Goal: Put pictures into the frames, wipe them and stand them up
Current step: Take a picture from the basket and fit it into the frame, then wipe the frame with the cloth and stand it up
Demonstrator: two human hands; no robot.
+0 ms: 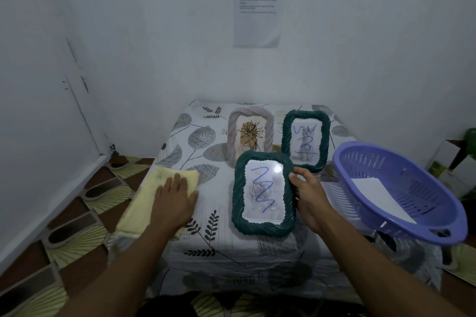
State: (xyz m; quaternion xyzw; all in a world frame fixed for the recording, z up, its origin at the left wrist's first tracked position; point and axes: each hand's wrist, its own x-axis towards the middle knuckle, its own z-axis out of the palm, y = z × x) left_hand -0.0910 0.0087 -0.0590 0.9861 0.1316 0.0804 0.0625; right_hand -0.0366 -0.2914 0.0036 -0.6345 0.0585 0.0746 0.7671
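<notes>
The right hand (309,198) pinches the right rim of a dark green, rope-twist rectangular picture frame (262,193) at mid-table, thumb in front; blue scribbles mark its glossy pane. The left hand (175,198) lies flat, fingers together, on a fluffy yellow cloth (154,203) over the leaf-print tablecloth (206,237), with white walls behind.

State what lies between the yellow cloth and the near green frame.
In the head view, only bare leaf-print tablecloth separates the yellow cloth from the near green frame.
</notes>
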